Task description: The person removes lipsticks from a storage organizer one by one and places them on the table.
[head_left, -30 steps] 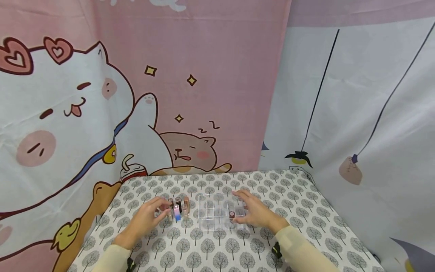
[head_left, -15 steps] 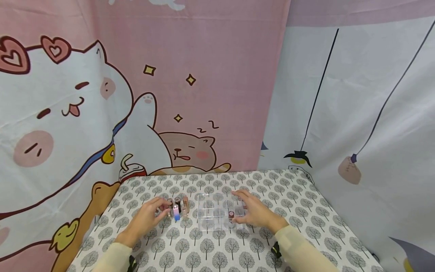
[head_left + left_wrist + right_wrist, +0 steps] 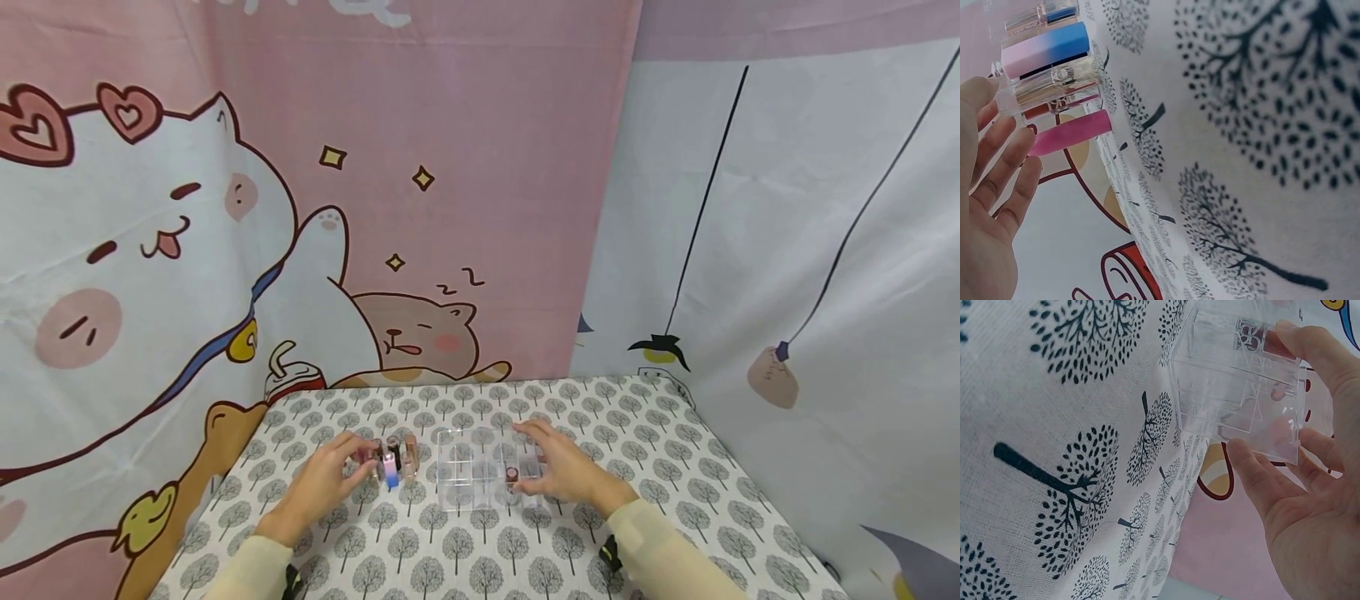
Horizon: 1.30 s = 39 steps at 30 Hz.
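Observation:
Several upright lipstick tubes stand in a cluster at the left, among them a pink-to-blue one (image 3: 391, 470), a copper one (image 3: 411, 446) and a bright pink one (image 3: 1072, 133). My left hand (image 3: 327, 470) is beside them with its fingers loosely extended; the thumb lies close to the tubes' near ends, and contact is hard to tell. To their right lies a clear divided organizer (image 3: 462, 479). My right hand (image 3: 564, 467) holds its right end, thumb at the near side and fingers reaching to the far side. One dark-red-topped lipstick (image 3: 512, 474) stands in a compartment beside the thumb.
A white cloth with grey tree prints (image 3: 465, 567) covers the table. Behind it hangs a pink cartoon curtain (image 3: 480, 167), with a pale curtain (image 3: 697, 208) at the right. Black straps show near both wrists.

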### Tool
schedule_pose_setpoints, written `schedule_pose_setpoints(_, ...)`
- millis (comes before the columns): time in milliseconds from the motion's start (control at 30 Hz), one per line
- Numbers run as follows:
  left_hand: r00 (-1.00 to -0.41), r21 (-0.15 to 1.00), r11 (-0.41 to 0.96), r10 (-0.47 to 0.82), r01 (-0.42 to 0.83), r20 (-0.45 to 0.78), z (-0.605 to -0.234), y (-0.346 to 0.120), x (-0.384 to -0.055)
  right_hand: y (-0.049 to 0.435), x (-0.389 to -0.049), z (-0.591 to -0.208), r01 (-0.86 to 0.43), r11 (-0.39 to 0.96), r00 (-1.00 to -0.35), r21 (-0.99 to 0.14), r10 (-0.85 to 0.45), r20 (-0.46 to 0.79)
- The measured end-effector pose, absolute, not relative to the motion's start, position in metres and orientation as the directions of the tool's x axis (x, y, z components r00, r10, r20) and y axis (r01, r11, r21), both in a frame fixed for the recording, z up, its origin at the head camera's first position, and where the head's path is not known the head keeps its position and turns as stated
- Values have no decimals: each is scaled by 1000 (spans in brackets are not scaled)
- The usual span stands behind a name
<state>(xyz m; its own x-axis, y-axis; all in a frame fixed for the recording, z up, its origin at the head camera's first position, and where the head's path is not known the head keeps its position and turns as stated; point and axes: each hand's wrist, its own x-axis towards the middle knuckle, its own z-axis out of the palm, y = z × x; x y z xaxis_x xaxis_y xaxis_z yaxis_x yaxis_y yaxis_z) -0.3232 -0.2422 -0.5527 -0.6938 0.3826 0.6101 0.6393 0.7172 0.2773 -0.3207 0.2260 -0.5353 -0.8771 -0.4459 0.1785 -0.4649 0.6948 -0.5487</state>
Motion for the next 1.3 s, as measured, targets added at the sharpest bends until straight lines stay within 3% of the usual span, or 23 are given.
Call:
schedule_pose_setpoints(400, -659, 201, 745, 390, 637, 644, -540, -232, -321, 227, -319, -535, -477, 700, -872, -531, -450, 190)
schedule_pose_setpoints(733, -562, 151, 693, 416, 705, 715, -529, -210, -321, 227, -320, -533, -478, 715, -873, -510, -449, 189)
schedule_pose_setpoints(1300, -465, 135, 580, 470, 803, 750, -522, -168, -320, 225, -318, -527, -493, 747, -868, -447, -461, 187)
